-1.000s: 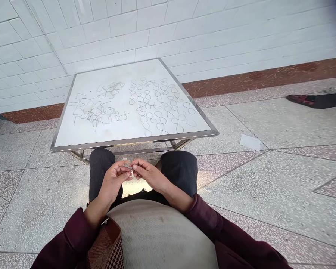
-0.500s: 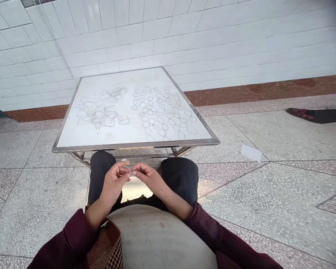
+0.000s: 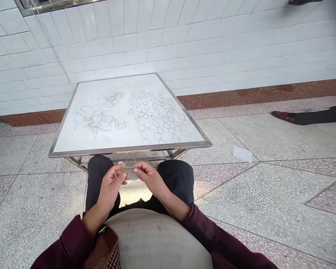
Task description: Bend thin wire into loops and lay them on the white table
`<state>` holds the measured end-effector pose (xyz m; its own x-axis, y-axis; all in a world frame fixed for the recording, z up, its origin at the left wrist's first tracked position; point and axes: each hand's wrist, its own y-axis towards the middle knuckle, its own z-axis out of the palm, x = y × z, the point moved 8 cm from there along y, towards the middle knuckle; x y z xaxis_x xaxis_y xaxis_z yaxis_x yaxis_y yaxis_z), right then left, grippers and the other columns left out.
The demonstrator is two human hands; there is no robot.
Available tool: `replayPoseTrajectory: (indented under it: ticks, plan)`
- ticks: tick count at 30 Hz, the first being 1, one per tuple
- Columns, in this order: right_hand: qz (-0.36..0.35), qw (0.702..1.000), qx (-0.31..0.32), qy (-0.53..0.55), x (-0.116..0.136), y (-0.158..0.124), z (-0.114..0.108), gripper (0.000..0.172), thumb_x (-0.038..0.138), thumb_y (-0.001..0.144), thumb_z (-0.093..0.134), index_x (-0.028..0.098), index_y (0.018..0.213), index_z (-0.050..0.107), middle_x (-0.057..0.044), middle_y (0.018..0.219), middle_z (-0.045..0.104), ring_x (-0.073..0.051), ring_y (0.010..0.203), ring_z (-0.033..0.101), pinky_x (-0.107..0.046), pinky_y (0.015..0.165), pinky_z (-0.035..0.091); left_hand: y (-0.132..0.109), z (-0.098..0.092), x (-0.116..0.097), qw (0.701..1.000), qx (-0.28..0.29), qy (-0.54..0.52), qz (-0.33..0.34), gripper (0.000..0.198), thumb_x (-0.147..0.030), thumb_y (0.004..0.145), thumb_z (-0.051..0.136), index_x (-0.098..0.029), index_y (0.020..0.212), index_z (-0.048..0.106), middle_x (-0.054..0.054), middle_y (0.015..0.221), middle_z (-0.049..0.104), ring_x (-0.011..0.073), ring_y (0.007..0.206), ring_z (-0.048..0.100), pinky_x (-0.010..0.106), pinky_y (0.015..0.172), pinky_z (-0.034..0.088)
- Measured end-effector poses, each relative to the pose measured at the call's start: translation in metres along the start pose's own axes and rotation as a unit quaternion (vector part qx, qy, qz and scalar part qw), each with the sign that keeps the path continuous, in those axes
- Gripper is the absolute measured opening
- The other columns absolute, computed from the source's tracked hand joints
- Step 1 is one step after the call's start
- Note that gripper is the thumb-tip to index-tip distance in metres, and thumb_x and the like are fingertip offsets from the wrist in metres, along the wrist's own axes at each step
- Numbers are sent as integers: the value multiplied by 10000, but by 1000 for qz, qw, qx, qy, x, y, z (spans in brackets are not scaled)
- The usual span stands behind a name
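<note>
Above my lap, a thin wire (image 3: pixel 130 158) with a round loop is pinched between my two hands. My left hand (image 3: pixel 111 183) grips it with thumb and fingertips; a tan wrap shows on one finger. My right hand (image 3: pixel 148 176) pinches the wire from the other side, close to the left fingertips. Beyond my knees, bent wire pieces (image 3: pixel 96 118) lie in a loose tangle on the left of the white table (image 3: pixel 109 142). On its right, wires shaped into double loops (image 3: pixel 158 129) lie in rough rows.
The table's metal edge (image 3: pixel 128 150) is just past my knees, and a white tiled wall (image 3: pixel 145 45) rises behind it. A white paper piece (image 3: pixel 242 154) lies on the speckled floor. Another person's shoe (image 3: pixel 283 116) and dark trouser leg extend in from the right.
My hands have moved slightly apart, and the wire's round loop now stands up more plainly between them. The view has shifted a little, showing more of the upper wall.
</note>
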<state>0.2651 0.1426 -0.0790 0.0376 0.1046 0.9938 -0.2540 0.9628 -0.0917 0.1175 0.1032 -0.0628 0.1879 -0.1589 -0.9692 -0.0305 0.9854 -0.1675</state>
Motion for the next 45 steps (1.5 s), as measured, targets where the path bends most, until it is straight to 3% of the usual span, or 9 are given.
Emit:
replayPoseTrajectory:
  ticks: [4, 8, 12, 17, 22, 26, 30, 37, 45]
  plan:
    - [-16, 1000, -14, -5, 5, 6, -7, 212, 439, 830, 640, 232, 857, 602, 15, 744, 512, -152, 671, 435, -290, 636, 361, 4, -5, 4, 1000, -6, 16, 7, 377, -398, 843, 682, -204, 1164, 647, 29, 870, 661, 147, 814, 619, 257, 729, 506]
    - [-72, 993, -67, -72, 25, 33, -36, 222, 445, 841, 605, 223, 857, 611, -2, 780, 550, -167, 719, 471, -299, 684, 386, 15, -29, 9, 989, -35, 126, 64, 374, -419, 852, 653, -191, 1148, 667, 64, 924, 693, 170, 821, 639, 293, 747, 524]
    - [-82, 970, -113, -199, 46, 79, -71, 231, 443, 841, 550, 221, 864, 612, 2, 769, 571, -166, 718, 487, -296, 695, 403, 26, -66, 25, 951, -77, 270, 129, 309, -378, 884, 590, -200, 1116, 690, 106, 1105, 712, 209, 946, 681, 371, 887, 533]
    - [-57, 954, -129, -265, 52, 140, -94, 174, 353, 840, 543, 204, 865, 629, -7, 796, 639, -168, 731, 548, -289, 695, 422, 28, -96, 58, 900, -99, 387, 174, 284, -320, 924, 506, -187, 1090, 694, 99, 1094, 738, 221, 958, 716, 376, 854, 583]
    - [-20, 927, -141, -348, 55, 192, -99, 144, 271, 901, 536, 201, 928, 659, -21, 888, 694, -168, 804, 611, -285, 720, 452, 19, -85, 61, 808, -93, 504, 289, 281, -267, 944, 476, -212, 1105, 700, 71, 1042, 756, 214, 944, 727, 356, 844, 600]
    - [26, 899, -123, -419, 56, 225, -95, 207, 313, 959, 559, 169, 1080, 647, -60, 1061, 674, -187, 917, 643, -357, 816, 530, 13, -81, 57, 767, -96, 535, 340, 278, -245, 958, 462, -226, 1095, 702, 53, 983, 765, 193, 878, 738, 298, 773, 612]
    - [67, 866, -102, -485, 49, 243, -88, 324, 341, 958, 586, 168, 1232, 583, -96, 1236, 607, -216, 1033, 633, -425, 873, 554, 9, -83, 54, 758, -97, 533, 362, 279, -242, 969, 446, -222, 1066, 707, 56, 930, 763, 178, 831, 740, 262, 740, 606]
    - [81, 811, -104, -571, 45, 254, -84, 309, 334, 962, 579, 178, 1229, 589, -97, 1250, 603, -216, 1047, 627, -425, 887, 548, 8, -86, 49, 754, -104, 532, 370, 285, -241, 976, 439, -220, 1046, 714, 52, 892, 763, 162, 803, 739, 227, 724, 595]
    - [59, 772, -114, -623, 50, 263, -76, 320, 340, 957, 588, 174, 1230, 587, -93, 1245, 604, -215, 1039, 631, -428, 882, 551, 10, -86, 53, 756, -91, 536, 364, 313, -263, 991, 413, -229, 1061, 715, 61, 894, 767, 170, 797, 738, 224, 694, 593]
